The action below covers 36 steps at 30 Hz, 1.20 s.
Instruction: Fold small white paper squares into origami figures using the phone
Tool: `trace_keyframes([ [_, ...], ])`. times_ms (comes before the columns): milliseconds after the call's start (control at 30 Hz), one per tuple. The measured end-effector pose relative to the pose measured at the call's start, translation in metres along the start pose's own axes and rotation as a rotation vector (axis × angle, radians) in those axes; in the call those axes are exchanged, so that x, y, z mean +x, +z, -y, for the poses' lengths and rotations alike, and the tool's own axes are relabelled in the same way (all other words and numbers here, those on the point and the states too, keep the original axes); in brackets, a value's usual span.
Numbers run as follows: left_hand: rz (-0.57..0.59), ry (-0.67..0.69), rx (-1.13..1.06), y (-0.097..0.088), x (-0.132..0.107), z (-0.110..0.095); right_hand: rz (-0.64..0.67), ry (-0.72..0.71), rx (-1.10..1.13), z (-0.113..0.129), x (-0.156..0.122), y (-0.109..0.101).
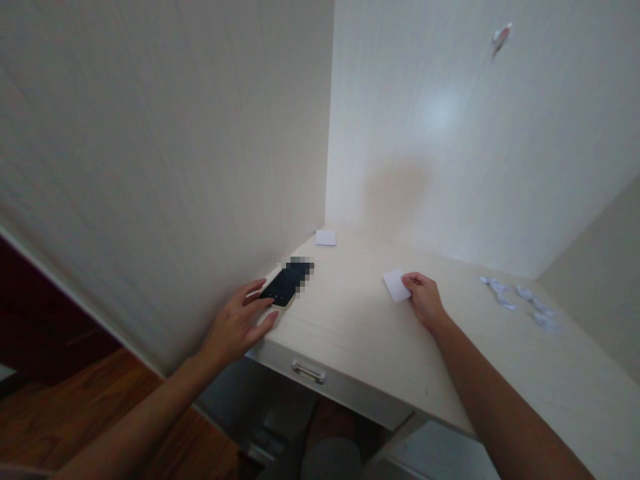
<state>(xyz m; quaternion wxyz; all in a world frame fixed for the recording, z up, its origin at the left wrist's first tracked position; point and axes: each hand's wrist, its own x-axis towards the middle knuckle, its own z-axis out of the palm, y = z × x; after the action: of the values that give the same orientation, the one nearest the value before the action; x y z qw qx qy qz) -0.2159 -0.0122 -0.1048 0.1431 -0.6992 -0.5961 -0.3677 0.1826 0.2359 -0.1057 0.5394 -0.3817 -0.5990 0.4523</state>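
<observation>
A dark-screened phone (281, 288) in a pale case lies at the left side of the white desk (345, 333). My left hand (239, 323) is at its near end with fingers apart, the fingertips over or on the lower screen. Over the middle of the desk, my right hand (424, 298) pinches a small square of white paper (396, 285) by its right edge. Whether the paper touches the desk I cannot tell.
A white stack or pad of paper (325, 238) lies in the back left corner. Several crumpled or folded white paper pieces (500, 293) are spread at the right. A drawer handle (309, 372) sits on the desk's front; walls rise behind and left.
</observation>
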Motion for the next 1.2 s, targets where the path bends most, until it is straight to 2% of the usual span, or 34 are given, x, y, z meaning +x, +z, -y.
trace_keyframes([
  [200,0.174,-0.078,0.083,-0.002,0.016,-0.005,-0.021,0.059,0.128,-0.003,0.002,-0.003],
  [400,0.152,-0.145,0.043,-0.006,0.02,-0.007,-0.046,0.089,0.216,0.001,0.002,-0.007],
  [600,0.245,-0.126,-0.026,-0.002,0.035,-0.001,-0.058,0.104,0.235,0.002,-0.001,-0.012],
  [667,0.218,-0.157,-0.018,0.001,0.037,-0.003,-0.063,0.108,0.233,0.002,-0.001,-0.013],
  [767,0.101,-0.183,0.002,0.003,0.032,-0.009,-0.07,0.114,0.228,0.002,-0.002,-0.013],
  [933,-0.068,-0.093,-0.048,-0.003,0.017,-0.015,-0.102,0.116,0.222,-0.003,-0.002,-0.014],
  [1033,-0.065,-0.056,-0.077,-0.005,0.015,-0.013,-0.123,0.129,0.199,-0.007,-0.001,-0.014],
  [1200,0.004,0.006,-0.135,-0.008,0.021,-0.014,-0.127,0.167,0.154,-0.008,-0.001,-0.013],
])
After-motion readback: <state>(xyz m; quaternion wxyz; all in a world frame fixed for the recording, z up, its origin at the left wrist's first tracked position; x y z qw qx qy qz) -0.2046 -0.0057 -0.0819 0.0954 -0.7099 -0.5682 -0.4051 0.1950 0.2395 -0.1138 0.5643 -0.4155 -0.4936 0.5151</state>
